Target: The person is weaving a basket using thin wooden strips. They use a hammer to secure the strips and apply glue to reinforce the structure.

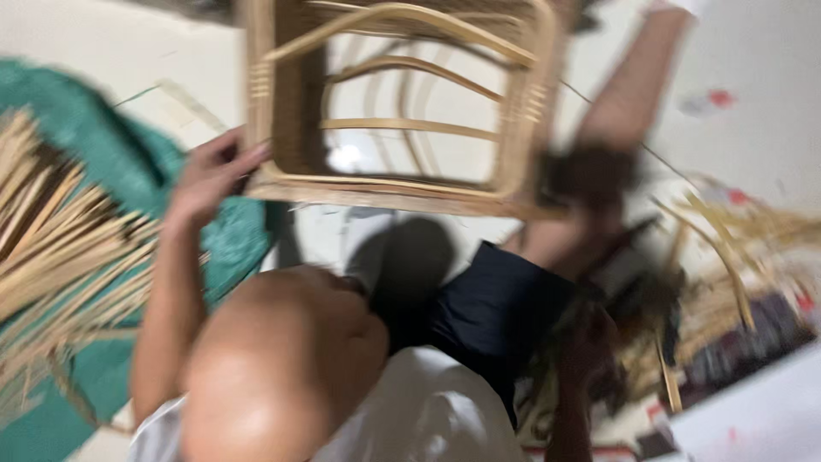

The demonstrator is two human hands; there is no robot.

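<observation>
Rattan frame (402,111) was up in front of you, above your knees: pale cane, open slats, blurred. Your left hand (209,175) clamped its lower left corner; right hand (590,184) at lower right corner, grip state unclear from blur.

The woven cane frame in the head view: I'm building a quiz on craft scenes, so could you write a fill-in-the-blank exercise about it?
1. The left hand touches the lower left corner of the open, pale rattan ____.
2. The bundle of thin pale cane strips lies on a crumpled ____ cloth.
3. The picture is smeared by motion, so the right hand shows only as a dark ____.
4. The bare floor under the work is ____ in colour.

Missing words: frame; green; blur; white
</observation>
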